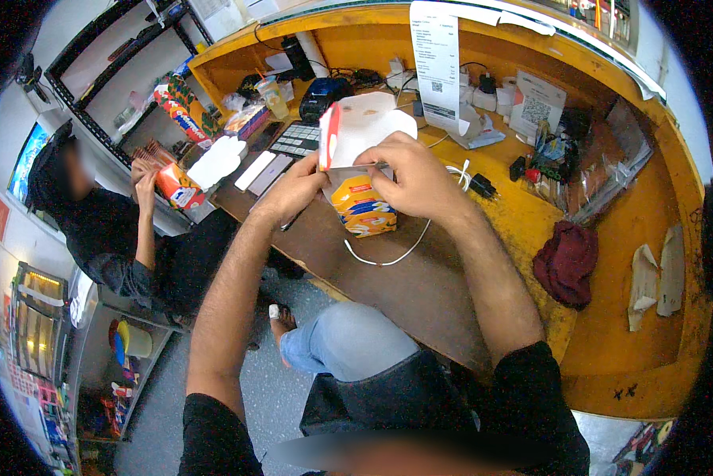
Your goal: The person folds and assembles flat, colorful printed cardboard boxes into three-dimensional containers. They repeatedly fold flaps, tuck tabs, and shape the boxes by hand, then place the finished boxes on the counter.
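Note:
Between my hands is a cardboard food carton with its white inner flaps [376,111] standing up. Below them shows its lower body [364,208], printed in orange, blue and white. My left hand [297,190] grips the carton's left edge, fingers closed and partly hidden. On the right, my right hand [412,176] pinches the near right rim, thumb below and fingers bent over the edge. The carton is above the brown counter [444,262], close to a white cable [388,260]. Whether its base touches the counter I cannot tell.
On the left a person in black [95,214] handles a similar carton [180,186]. A keypad [297,139], phone [271,173] and drink cup [273,99] lie beyond. A long receipt [437,71] hangs at the back; a maroon cloth [567,263] is at right.

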`<action>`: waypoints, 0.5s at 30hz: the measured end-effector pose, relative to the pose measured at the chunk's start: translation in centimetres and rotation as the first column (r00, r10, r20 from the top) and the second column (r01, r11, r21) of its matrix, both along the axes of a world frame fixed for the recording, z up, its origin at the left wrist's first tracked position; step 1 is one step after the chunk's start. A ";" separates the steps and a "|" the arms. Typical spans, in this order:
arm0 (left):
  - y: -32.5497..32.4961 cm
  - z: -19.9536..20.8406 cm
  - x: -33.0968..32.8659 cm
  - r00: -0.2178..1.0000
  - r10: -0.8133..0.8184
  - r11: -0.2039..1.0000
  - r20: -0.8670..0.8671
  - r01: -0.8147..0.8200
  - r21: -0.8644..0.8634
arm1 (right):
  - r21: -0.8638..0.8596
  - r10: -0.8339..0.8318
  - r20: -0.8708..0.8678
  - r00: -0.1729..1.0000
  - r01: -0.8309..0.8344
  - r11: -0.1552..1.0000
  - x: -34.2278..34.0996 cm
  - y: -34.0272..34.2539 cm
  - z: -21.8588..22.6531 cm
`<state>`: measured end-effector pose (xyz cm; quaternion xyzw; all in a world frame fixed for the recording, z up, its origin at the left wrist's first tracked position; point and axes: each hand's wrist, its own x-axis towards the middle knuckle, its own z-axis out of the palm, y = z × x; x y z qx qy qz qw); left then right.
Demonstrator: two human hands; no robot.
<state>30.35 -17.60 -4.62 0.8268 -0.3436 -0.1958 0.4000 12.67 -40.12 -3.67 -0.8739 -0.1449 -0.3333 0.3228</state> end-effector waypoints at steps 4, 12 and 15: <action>-0.1 0.0 -1.2 0.993 -0.036 0.991 -0.112 0.021 -0.129 | -0.205 -0.129 -0.084 0.988 0.110 0.973 -1.3 0.1 1.2; -0.3 1.4 -3.6 0.955 -0.088 0.985 -0.282 0.041 -0.168 | -0.314 -0.162 -0.061 0.985 0.135 0.940 -1.8 0.6 1.3; -1.0 1.6 -5.1 0.963 -0.035 0.984 -0.267 -0.013 -0.179 | -0.338 -0.166 -0.087 0.982 0.128 0.932 -1.2 0.9 0.4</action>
